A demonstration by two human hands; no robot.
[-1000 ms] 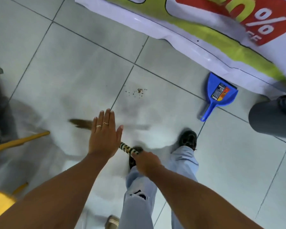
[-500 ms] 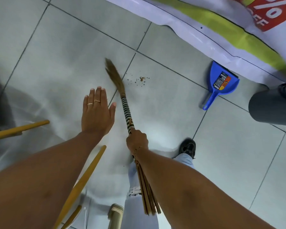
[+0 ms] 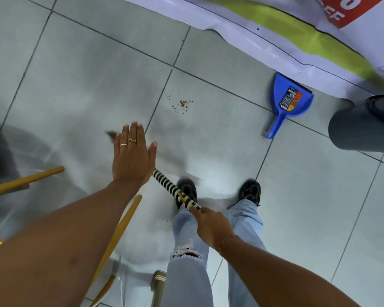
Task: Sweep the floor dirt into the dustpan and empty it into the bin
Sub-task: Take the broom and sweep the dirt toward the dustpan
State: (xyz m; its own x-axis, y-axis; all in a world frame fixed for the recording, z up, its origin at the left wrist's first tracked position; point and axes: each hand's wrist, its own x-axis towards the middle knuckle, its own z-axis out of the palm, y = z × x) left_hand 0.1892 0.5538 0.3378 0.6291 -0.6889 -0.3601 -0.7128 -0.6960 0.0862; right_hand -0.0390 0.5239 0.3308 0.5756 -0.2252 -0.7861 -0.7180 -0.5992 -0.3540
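A small scatter of brown dirt (image 3: 180, 105) lies on the grey floor tiles, a little beyond my hands. My right hand (image 3: 213, 224) grips a hand broom (image 3: 175, 189) by its black-and-white striped handle. The broom slants up to the left; most of it is hidden behind my left hand, and its brown bristle tip shows blurred beside my fingers. My left hand (image 3: 132, 156) is held out flat, fingers together, holding nothing. A blue dustpan (image 3: 288, 100) lies on the floor to the right of the dirt. A grey bin (image 3: 361, 127) lies on its side at the right edge.
A white banner (image 3: 264, 38) with green and red print covers the floor along the top, touching the dustpan's far edge. Yellow wooden legs (image 3: 24, 180) of furniture stand at lower left. My two feet in black shoes (image 3: 251, 190) are planted below the dirt.
The broom has swung down and left, from pointing up beside the dirt to lying low behind my left hand. The dirt, dustpan and bin have stayed put.
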